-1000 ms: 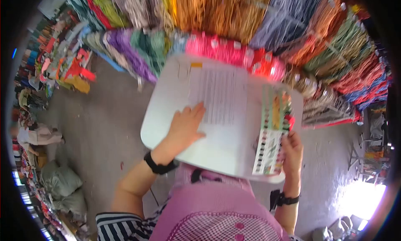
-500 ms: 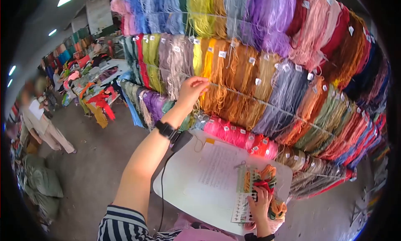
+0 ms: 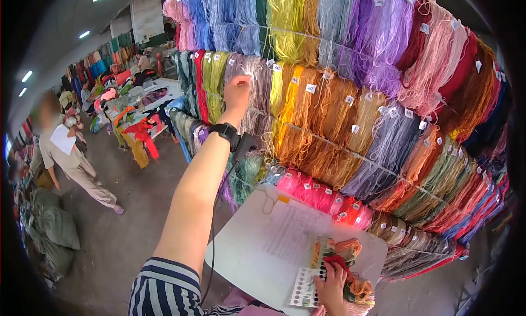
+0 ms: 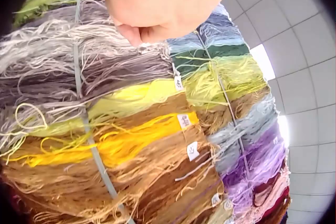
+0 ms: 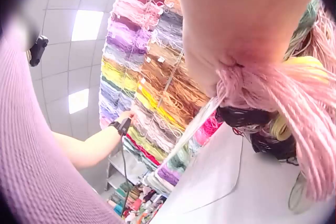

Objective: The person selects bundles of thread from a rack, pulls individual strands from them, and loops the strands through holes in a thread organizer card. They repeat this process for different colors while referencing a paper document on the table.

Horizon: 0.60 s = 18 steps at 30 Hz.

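My left hand [image 3: 236, 97] reaches up to the rack, its fingers curled at the top of a grey-mauve yarn hank [image 4: 47, 77]. The fingertips pinch at the small white paper tag there, which the hand mostly hides in the left wrist view. Low over the white board, my right hand [image 3: 332, 287] grips a shade card [image 3: 304, 287] with rows of dark dots, together with a bundle of yarn skeins [image 3: 350, 250] in orange, red and green. A pink skein [image 5: 283, 98] hangs below that hand in the right wrist view.
A printed sheet [image 3: 290, 228] lies on the white board [image 3: 235, 245]. Tiers of tagged hanks fill the rack [image 3: 329, 113] ahead. At left stand a person [image 3: 71, 151] holding paper, a table heaped with textiles [image 3: 137, 108] and grey-green sacks [image 3: 52, 223].
The left hand has left the printed sheet, risen to the rack, and moved left from the yellow hanks to the grey-mauve ones. The right hand keeps its hold; the view has tilted up.
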{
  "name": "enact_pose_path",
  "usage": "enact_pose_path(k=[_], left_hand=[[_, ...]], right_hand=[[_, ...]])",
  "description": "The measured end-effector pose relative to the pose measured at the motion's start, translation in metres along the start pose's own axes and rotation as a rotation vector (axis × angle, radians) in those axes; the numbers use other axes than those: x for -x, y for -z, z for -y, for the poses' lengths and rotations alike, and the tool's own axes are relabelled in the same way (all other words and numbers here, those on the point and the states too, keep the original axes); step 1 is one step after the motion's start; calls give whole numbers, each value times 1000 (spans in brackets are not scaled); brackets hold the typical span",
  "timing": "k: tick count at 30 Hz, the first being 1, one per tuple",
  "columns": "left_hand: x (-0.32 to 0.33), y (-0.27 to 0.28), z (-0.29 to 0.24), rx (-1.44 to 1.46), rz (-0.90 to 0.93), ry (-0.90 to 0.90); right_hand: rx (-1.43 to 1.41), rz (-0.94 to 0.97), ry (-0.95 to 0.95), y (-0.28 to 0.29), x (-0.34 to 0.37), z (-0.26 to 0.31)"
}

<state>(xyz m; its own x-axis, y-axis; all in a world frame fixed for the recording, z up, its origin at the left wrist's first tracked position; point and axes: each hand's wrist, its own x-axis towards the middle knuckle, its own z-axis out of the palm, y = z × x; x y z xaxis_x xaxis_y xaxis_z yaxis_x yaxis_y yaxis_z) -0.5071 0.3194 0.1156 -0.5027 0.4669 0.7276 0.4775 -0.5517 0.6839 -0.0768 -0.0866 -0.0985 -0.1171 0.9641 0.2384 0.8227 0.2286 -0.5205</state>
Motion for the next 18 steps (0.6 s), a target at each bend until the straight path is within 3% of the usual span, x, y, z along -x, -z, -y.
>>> enact_pose_path(k=[2, 4, 5, 8, 9, 11, 18], left_hand=[[-9, 2, 3, -6, 8, -41], [-14, 9, 2, -358, 86, 79], [-14, 9, 0, -351, 91, 81], [-2, 9, -30, -621, -119, -29], [0, 5, -34, -616, -117, -29], [-1, 0, -34, -483, -80, -245], [-11, -2, -25, -600, -32, -174]], right_hand=[[36, 19, 13, 1, -3, 3], [28, 40, 6, 2, -4, 3], [32, 37, -1, 3, -4, 3], [14, 39, -5, 6, -4, 5], [39, 45, 5, 7, -3, 6], [67, 45, 9, 6, -2, 8], [103, 61, 15, 8, 5, 10]])
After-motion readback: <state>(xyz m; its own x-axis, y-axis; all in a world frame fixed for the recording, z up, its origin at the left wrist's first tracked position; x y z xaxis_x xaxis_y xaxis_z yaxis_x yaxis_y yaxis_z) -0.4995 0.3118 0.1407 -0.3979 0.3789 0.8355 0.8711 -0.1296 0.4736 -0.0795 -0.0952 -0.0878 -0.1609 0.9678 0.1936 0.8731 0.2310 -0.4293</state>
